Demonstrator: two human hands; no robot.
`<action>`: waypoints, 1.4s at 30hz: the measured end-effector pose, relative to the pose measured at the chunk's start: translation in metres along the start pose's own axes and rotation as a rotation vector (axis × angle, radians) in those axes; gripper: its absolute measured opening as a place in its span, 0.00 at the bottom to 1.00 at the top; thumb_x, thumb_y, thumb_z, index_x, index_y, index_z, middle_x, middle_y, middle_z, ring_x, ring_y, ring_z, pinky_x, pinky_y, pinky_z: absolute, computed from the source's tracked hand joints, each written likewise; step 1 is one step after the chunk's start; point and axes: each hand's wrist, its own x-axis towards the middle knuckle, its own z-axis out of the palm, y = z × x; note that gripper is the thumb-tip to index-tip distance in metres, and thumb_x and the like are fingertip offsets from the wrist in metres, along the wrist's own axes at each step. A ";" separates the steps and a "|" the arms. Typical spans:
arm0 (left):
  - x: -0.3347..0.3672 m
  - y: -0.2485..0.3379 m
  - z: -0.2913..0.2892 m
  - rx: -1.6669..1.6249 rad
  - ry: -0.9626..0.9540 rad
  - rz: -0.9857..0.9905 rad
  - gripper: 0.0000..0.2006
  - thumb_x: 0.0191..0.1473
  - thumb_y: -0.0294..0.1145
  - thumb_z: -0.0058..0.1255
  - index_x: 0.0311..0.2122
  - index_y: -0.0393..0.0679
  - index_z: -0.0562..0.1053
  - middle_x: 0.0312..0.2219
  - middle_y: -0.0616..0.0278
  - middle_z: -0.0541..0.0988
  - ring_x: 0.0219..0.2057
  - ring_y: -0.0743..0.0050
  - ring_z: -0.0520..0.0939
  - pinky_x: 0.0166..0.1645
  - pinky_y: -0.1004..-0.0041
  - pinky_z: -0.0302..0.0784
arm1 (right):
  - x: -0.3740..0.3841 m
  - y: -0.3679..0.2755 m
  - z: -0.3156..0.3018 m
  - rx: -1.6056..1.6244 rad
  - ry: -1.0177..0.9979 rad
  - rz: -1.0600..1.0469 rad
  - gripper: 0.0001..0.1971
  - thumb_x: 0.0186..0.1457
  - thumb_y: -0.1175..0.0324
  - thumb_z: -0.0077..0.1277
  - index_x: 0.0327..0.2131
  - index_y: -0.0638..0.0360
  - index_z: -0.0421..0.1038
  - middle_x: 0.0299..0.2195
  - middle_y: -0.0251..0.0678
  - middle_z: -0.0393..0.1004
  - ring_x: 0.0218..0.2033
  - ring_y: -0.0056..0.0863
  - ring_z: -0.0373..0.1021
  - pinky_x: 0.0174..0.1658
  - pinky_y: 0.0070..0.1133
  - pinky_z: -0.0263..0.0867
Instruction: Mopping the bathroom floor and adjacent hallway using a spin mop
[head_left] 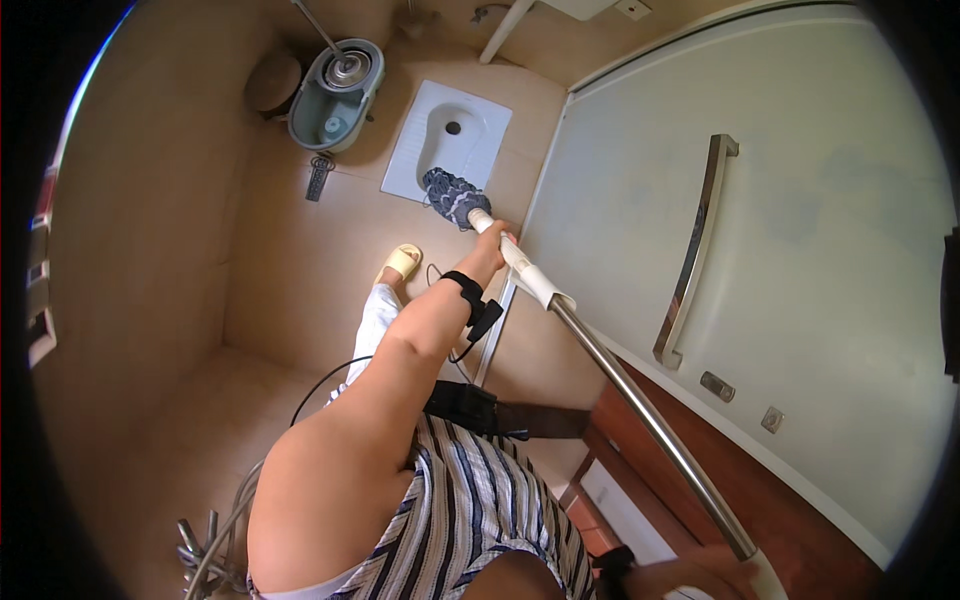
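Note:
A mop (640, 400) with a steel pole and white fittings slants from the lower right up to its grey-blue strand head (455, 198). That head rests at the near right edge of a white squat toilet (405, 160). My left hand (490, 243) is closed around the white sleeve just behind the mop head, its arm stretched out. At the bottom right, my right hand (712, 572) is dim and partly cut off. It lies against the upper end of the pole and seems wrapped round it; its fingers are unclear.
A grey-green mop bucket (300, 112) with a metal spinner basket stands at the far left, beside a round brown bin (272, 84). A dark brush-like object (318, 178) lies before it. A frosted door (800, 230) with a long handle (697, 250) borders the right side.

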 end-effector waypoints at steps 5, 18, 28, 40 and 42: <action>0.000 0.004 -0.022 0.136 0.181 0.031 0.12 0.41 0.26 0.45 0.31 0.36 0.58 0.15 0.56 0.65 0.11 0.65 0.68 0.15 0.69 0.67 | 0.038 -0.054 -0.016 -0.620 -0.141 -0.404 0.20 0.49 0.59 0.38 0.43 0.62 0.60 0.45 0.46 0.59 0.48 0.40 0.57 0.52 0.38 0.47; -0.023 -0.006 -0.026 0.417 0.271 -0.023 0.14 0.40 0.26 0.47 0.32 0.32 0.60 0.15 0.56 0.66 0.13 0.63 0.69 0.19 0.65 0.73 | -0.051 -0.032 -0.006 -0.661 -1.268 -0.578 0.15 0.44 0.58 0.49 0.36 0.50 0.68 0.19 0.32 0.63 0.19 0.27 0.61 0.22 0.21 0.56; -0.031 0.004 -0.002 0.280 0.033 0.139 0.11 0.37 0.25 0.45 0.28 0.36 0.60 0.14 0.58 0.64 0.13 0.70 0.67 0.15 0.71 0.66 | -0.072 0.023 -0.013 -0.169 -1.756 1.118 0.16 0.51 0.57 0.41 0.31 0.62 0.66 0.11 0.31 0.59 0.13 0.17 0.58 0.17 0.15 0.53; -0.025 0.020 -0.020 0.324 0.026 0.049 0.11 0.38 0.26 0.47 0.28 0.34 0.61 0.13 0.57 0.65 0.12 0.67 0.69 0.21 0.68 0.74 | -0.122 -0.007 0.010 -0.249 -1.808 0.522 0.17 0.49 0.58 0.43 0.42 0.52 0.64 0.10 0.30 0.57 0.11 0.24 0.57 0.16 0.20 0.54; -0.022 0.028 -0.020 0.253 -0.042 -0.009 0.11 0.38 0.26 0.46 0.27 0.35 0.61 0.13 0.57 0.65 0.12 0.68 0.69 0.23 0.67 0.75 | -0.111 -0.012 0.006 0.119 -1.941 1.520 0.19 0.51 0.55 0.38 0.41 0.56 0.64 0.08 0.26 0.52 0.09 0.18 0.51 0.13 0.16 0.47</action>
